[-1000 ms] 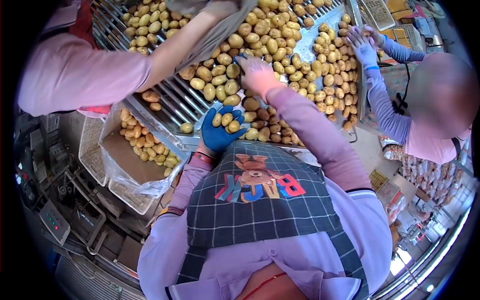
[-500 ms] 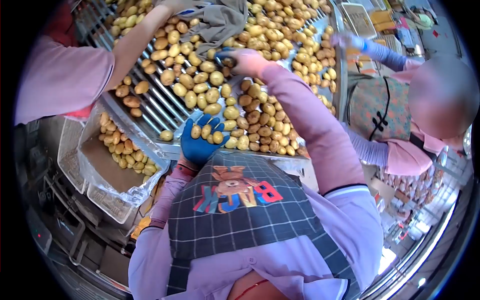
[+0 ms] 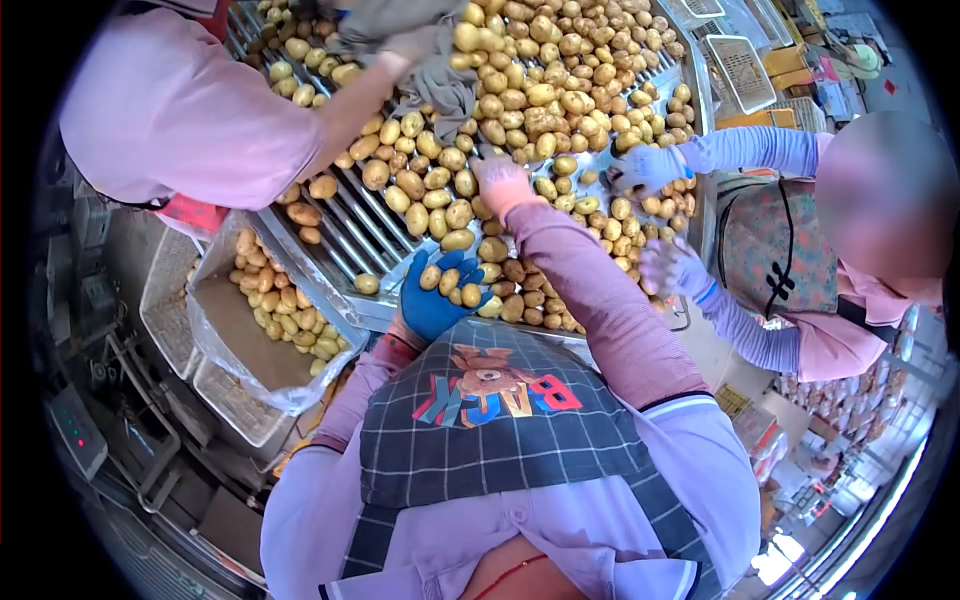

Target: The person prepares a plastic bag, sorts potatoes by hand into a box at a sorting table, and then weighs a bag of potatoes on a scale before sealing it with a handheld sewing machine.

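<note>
My left hand (image 3: 438, 296), in a blue glove, is palm up at the table's near edge, cupped under several small potatoes. Its fingers curl up around them. My right hand (image 3: 500, 183) reaches forward among the potatoes, beside the end of a grey cloth (image 3: 437, 85). Its fingertips are blurred and partly hidden, so what they hold cannot be made out. Yellow and brown potatoes (image 3: 540, 95) cover much of the metal roller table (image 3: 345, 222) around both hands. One single potato (image 3: 366, 284) lies on the rollers left of my left hand.
At the left, a person in a pink sleeve (image 3: 190, 100) reaches over the table with the cloth. Another person's gloved hands (image 3: 650, 170) work at the right. A plastic-lined crate (image 3: 235, 335) with potatoes stands at the lower left. White baskets (image 3: 740, 72) sit at the upper right.
My right hand has drawn back from beside the cloth, and its glove's dark fingers no longer show. The right-hand person's hands have come over the table. The left person's arm has moved right.
</note>
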Tool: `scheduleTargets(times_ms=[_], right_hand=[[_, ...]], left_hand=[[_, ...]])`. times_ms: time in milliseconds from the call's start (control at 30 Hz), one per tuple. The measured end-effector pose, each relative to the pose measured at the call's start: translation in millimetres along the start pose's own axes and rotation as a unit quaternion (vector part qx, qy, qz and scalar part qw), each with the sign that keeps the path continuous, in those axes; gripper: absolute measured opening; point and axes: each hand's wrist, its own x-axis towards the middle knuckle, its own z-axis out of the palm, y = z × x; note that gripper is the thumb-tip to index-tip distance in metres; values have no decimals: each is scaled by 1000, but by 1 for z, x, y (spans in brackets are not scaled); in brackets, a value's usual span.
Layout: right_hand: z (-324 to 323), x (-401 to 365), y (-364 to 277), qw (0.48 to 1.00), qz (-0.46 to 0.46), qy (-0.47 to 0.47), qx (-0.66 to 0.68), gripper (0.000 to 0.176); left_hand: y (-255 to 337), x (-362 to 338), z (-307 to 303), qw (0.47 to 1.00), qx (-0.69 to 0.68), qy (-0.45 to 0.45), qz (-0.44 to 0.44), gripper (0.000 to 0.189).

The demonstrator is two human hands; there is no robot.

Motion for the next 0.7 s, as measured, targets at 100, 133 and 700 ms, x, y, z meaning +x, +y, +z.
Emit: scheduleTargets(times_ms=[100,133,700], right_hand=[[3,-12,11,998,-2,62,31,27],[5,-12,14,987,76,38,140,29],[-70,-181,-71,931,-187,145,277,32]], left_hand=[[-2,-2,4,999,19,25,10,53],[-5,-1,0,969,239,43,55,49],[-27,30,-20,996,59,63,-7,56]])
